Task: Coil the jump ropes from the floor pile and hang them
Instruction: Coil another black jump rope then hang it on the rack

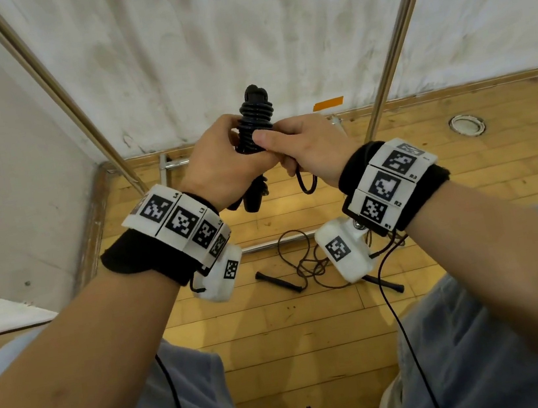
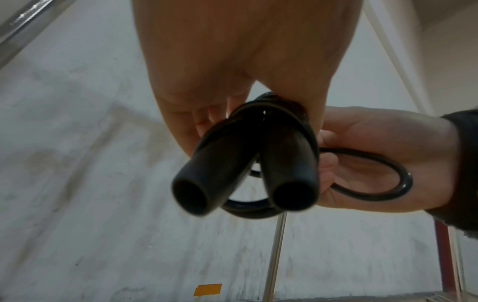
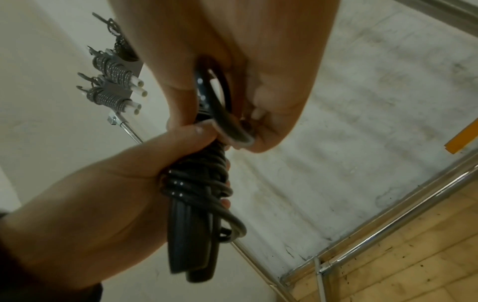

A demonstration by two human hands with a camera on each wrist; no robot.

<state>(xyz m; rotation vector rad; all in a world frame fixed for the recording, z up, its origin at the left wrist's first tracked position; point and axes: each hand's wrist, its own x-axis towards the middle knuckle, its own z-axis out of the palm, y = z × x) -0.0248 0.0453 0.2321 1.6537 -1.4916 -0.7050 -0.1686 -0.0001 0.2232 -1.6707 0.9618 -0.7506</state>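
A black jump rope point(image 1: 254, 121) is wound in tight turns round its two handles point(image 2: 245, 175), held upright at chest height. My left hand point(image 1: 223, 161) grips the bundle point(image 3: 196, 194) round the handles. My right hand point(image 1: 297, 146) pinches the last loop of black cord point(image 1: 308, 184) against the bundle, thumb on the coils; the same loop point(image 2: 375, 179) lies across its palm. Another rope, brown with black handles point(image 1: 278, 282), lies tangled on the wooden floor point(image 1: 426, 154) below my hands.
A chrome rack frame surrounds me, with slanted poles at left point(image 1: 66, 97) and right point(image 1: 391, 48) and a low bar point(image 1: 260, 247) on the floor. Several coiled ropes with white handles point(image 3: 113, 85) hang on its upper rail. A white wall stands behind.
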